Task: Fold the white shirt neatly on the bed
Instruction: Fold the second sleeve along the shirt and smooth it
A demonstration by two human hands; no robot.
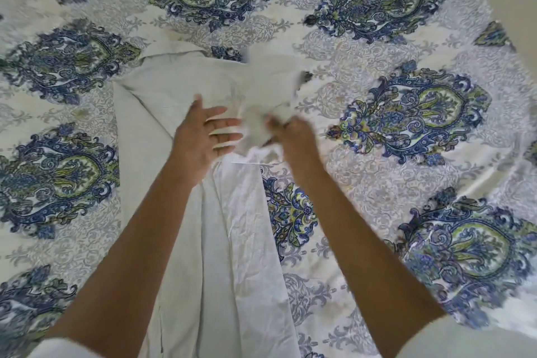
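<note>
The thin white cotton shirt (pixel 186 183) lies lengthwise on the bed's blue-and-green paisley cover (pixel 406 113). The left hand (pixel 203 134) spreads flat with straight fingers over it, probably to steady the cloth. The right hand (pixel 290 131) clutches a bunched, blurred fold, seemingly drawing it across.
</note>
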